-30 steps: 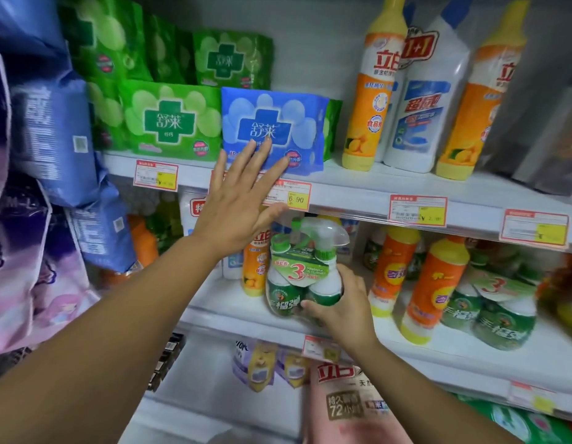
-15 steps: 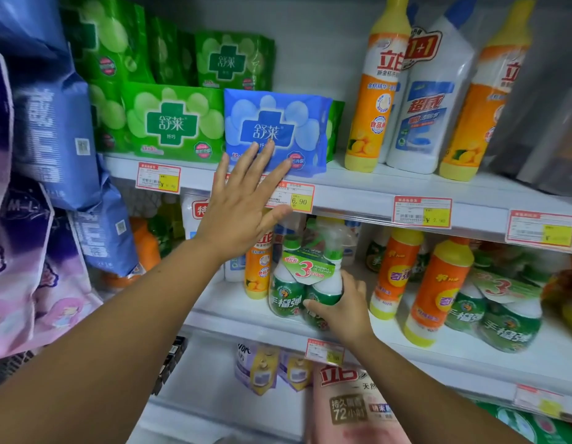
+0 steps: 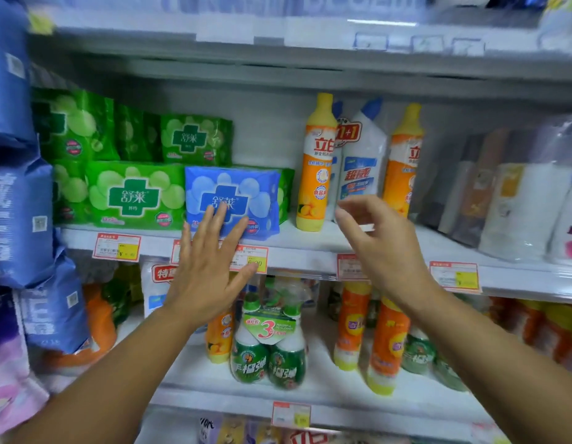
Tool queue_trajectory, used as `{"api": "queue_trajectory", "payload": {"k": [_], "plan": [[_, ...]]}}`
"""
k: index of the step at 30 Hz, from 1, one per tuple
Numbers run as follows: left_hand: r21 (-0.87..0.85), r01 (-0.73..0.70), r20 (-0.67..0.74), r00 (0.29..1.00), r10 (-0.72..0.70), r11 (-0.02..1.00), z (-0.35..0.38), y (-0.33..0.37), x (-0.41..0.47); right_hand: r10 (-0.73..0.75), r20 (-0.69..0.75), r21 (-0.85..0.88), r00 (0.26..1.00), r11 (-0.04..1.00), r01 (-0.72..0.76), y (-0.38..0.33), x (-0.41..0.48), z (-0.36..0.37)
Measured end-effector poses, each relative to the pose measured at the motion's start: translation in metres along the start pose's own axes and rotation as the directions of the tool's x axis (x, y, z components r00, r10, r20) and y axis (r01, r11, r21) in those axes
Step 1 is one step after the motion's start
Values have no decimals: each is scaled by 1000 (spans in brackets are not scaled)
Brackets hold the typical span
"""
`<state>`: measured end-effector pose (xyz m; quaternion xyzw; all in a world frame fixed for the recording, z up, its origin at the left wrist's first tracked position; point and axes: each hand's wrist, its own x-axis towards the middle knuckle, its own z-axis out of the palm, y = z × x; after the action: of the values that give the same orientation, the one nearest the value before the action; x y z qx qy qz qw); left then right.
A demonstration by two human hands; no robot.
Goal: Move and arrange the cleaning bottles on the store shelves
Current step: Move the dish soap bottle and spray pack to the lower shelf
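A green spray-bottle bundle pack [image 3: 268,350] with a "3" label stands upright on the lower shelf [image 3: 326,397], free of both hands. My left hand [image 3: 211,267] is flat and spread in front of the middle shelf's edge, below a blue pack [image 3: 233,200]. My right hand [image 3: 374,248] is raised with fingers apart, holding nothing, just in front of the white-and-blue cleaner bottle [image 3: 361,165] and between two orange-yellow bottles [image 3: 315,165] [image 3: 403,161] on the middle shelf.
Green packs [image 3: 135,193] fill the middle shelf's left side. Blue bags [image 3: 19,219] hang at the far left. More orange bottles [image 3: 388,344] and green bottles [image 3: 417,354] stand on the lower shelf. Wrapped bottles [image 3: 518,200] sit at the right. Price tags [image 3: 456,277] line the shelf edges.
My right hand has let go of the green spray-bottle pack and risen to the middle shelf. The pack stays on the lower shelf. The view has tilted upward.
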<state>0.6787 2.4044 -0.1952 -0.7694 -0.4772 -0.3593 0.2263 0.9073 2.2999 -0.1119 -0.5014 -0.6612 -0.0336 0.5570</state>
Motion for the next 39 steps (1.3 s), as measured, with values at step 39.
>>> {"api": "queue_trajectory", "payload": {"k": [39], "plan": [[52,22,40,999,-24,998,7,1,3,512,279,-121,813,858,-499,146,-120,70]]}}
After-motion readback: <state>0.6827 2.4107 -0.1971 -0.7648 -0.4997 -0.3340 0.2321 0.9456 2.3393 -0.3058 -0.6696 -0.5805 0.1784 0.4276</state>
